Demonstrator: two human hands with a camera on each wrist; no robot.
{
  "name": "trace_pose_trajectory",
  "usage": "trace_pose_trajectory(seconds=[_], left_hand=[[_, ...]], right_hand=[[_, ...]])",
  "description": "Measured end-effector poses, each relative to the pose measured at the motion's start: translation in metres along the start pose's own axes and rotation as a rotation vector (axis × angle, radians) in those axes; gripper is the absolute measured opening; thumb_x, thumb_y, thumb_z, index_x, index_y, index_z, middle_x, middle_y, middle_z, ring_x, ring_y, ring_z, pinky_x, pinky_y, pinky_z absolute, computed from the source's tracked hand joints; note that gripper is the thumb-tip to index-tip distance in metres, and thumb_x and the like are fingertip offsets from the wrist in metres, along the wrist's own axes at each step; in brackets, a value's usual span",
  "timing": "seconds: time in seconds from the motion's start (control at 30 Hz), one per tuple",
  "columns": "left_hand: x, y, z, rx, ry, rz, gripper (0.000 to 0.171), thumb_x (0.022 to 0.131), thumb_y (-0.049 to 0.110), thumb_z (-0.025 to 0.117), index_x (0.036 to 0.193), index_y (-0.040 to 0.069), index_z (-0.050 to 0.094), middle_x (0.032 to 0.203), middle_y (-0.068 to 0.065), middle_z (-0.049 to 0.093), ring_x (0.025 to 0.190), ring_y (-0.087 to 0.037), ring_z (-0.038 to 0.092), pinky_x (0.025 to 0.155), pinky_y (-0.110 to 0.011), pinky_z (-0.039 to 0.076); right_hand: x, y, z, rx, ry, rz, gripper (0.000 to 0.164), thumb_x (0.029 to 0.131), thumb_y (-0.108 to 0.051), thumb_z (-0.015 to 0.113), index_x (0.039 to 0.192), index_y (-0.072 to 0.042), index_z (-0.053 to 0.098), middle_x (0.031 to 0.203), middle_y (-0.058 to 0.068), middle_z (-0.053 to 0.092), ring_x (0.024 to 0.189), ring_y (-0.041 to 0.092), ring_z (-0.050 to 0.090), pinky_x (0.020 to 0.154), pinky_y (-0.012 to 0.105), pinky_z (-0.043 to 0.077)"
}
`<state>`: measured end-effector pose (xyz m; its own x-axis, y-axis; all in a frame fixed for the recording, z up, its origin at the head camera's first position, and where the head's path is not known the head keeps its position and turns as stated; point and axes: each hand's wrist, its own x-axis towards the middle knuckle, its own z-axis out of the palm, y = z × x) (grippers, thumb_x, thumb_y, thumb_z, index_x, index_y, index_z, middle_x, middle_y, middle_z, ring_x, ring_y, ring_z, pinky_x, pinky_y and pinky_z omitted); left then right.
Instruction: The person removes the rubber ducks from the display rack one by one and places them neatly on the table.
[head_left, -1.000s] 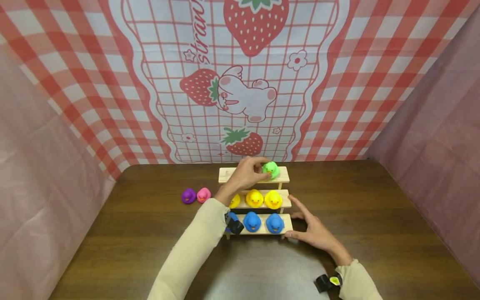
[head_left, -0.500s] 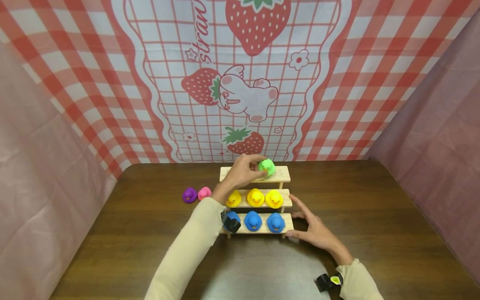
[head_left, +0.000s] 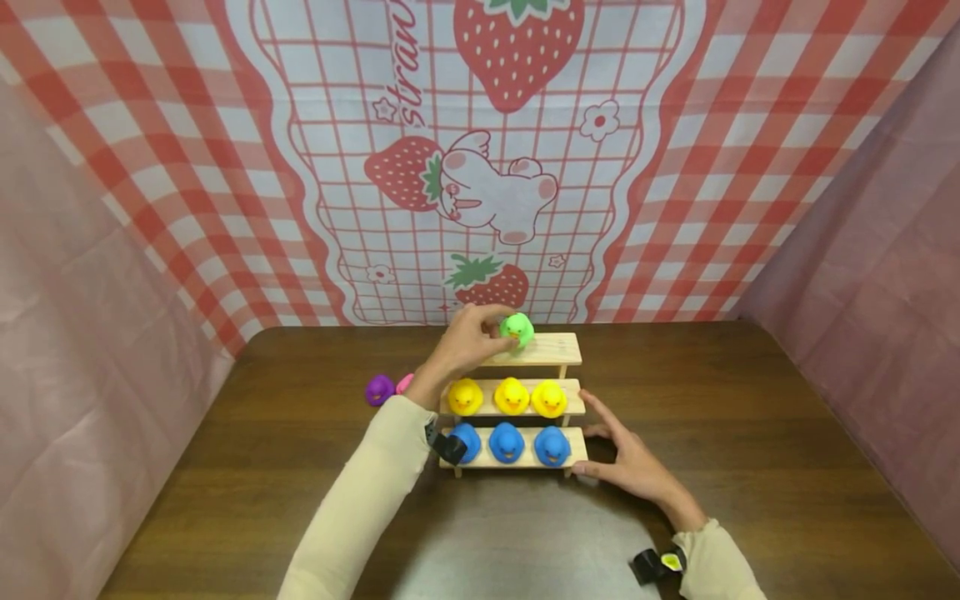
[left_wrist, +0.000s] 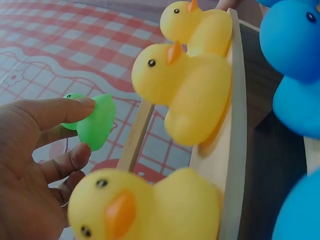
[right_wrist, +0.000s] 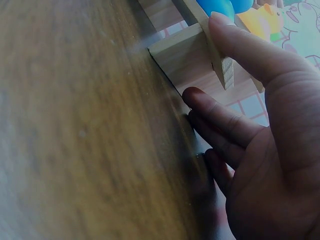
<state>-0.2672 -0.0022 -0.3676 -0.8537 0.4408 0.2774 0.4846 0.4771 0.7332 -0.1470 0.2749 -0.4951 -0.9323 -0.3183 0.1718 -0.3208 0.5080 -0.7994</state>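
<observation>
Pinched between thumb and fingers of the left hand point(head_left: 467, 340), the green duck point(head_left: 517, 328) is at twelve o'clock from the stand's centre, over the top shelf point(head_left: 557, 348); whether it touches the wood is unclear. At four o'clock, the right hand point(head_left: 632, 460), fingers loosely extended, lays its thumb against the bottom shelf point(head_left: 529, 459), apparently steadying it. Yellow ducks point(head_left: 512, 397) line the middle shelf and blue ducks point(head_left: 507, 443) the bottom. Placing the green duck seems the step in hand; next calls for seating it level, then releasing without nudging the shelf.
</observation>
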Motion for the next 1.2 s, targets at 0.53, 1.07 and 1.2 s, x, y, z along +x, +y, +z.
trace_pose_trajectory(seconds=[0.53,1.07,1.2], left_hand=[[-0.018,-0.017,-0.030,0.027,0.079,-0.033,0.040,0.083,0.011,0.079,0.122,0.004,0.070,0.075,-0.009,0.063,0.072,-0.017,0.048,0.091,-0.039,0.040],[-0.043,-0.041,-0.073,0.023,0.159,-0.036,0.043,0.082,0.009,0.078,0.123,0.001,0.068,0.078,-0.014,0.065,0.072,-0.015,0.052,0.070,-0.026,0.042],[-0.051,-0.050,-0.084,0.011,0.190,-0.071,0.043,0.082,0.009,0.079,0.123,0.002,0.069,0.079,-0.014,0.065,0.072,-0.015,0.053,0.070,-0.026,0.043]], right_hand=[[0.000,0.002,0.001,0.003,0.002,0.007,0.103,0.080,-0.022,0.085,0.160,-0.028,0.020,0.127,0.013,0.069,0.111,0.004,0.062,0.106,0.072,0.029],[0.001,0.004,0.002,0.002,0.004,0.007,0.102,0.080,-0.022,0.084,0.160,-0.028,0.020,0.136,0.014,0.064,0.112,0.004,0.063,0.106,0.074,0.028],[0.001,0.002,0.002,0.010,0.006,0.004,0.103,0.080,-0.021,0.085,0.160,-0.026,0.021,0.128,0.015,0.069,0.111,0.003,0.062,0.106,0.073,0.027]])
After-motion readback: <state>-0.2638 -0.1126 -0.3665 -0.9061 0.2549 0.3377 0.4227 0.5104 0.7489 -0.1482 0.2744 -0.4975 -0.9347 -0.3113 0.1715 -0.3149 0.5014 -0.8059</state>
